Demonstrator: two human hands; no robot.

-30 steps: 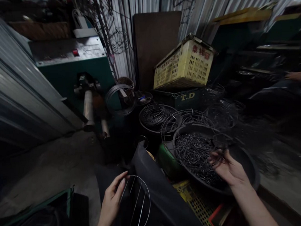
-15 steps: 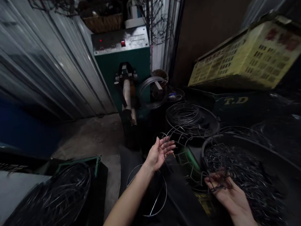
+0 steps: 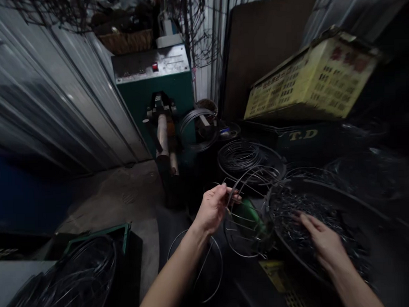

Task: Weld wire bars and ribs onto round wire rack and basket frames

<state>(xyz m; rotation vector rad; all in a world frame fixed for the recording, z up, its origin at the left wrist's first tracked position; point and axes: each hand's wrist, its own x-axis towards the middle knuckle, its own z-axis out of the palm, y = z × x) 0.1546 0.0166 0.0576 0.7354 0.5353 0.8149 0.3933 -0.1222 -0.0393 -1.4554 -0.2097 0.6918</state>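
Observation:
My left hand is closed, thumb and fingers pinching the rim of a round wire frame with thin wire spokes. The frame stands tilted beside a green rounded part. My right hand is over a wide black tub full of small dark bent metal pieces. Its fingers are drawn together at the heap, and whatever they hold is too dark and blurred to make out. A large wire ring with a crossbar lies below my left forearm, partly hidden by it.
A green machine with a protruding arm stands ahead. Right of it are a wire coil and a round basin with coiled wire. A yellow crate leans at back right. A green-rimmed crate sits at lower left.
My left hand has gone from open fingers against the wire frame to a pinch on its rim. My right hand has moved from the frame's edge to the tub. The view has shifted slightly.

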